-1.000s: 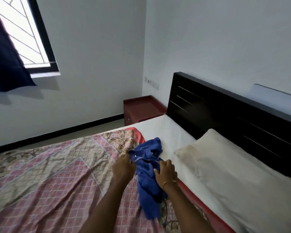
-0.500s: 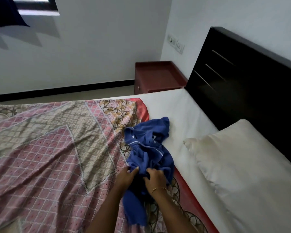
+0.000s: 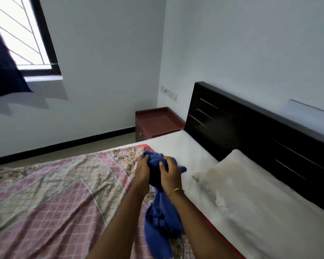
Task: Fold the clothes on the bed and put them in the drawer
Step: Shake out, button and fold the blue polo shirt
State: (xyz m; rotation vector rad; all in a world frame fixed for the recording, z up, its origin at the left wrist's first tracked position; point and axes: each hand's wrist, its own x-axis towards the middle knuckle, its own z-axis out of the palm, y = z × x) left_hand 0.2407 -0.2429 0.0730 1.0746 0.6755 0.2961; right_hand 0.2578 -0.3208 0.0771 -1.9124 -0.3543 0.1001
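A crumpled blue garment [image 3: 161, 221] hangs above the bed [image 3: 51, 199], bunched at the top between both hands and trailing down toward me. My left hand [image 3: 143, 171] grips its upper left part, fingers curled into the cloth. Beside it, my right hand [image 3: 171, 173], with a gold bangle on the wrist, grips the upper right part. A dark red bedside cabinet [image 3: 155, 124] with a small knob on its front stands past the far side of the bed, by the wall; that front may be the drawer.
A pink and beige patterned bedspread covers the bed's left part. A white sheet and a white pillow [image 3: 254, 189] lie to the right, before the black headboard [image 3: 260, 139]. A window with a dark blue curtain [image 3: 2, 71] is at upper left.
Both hands have lifted the blue garment off the bed, bunching its top; earlier it lay spread on the bedspread. The camera has tilted up, bringing the window back into view.
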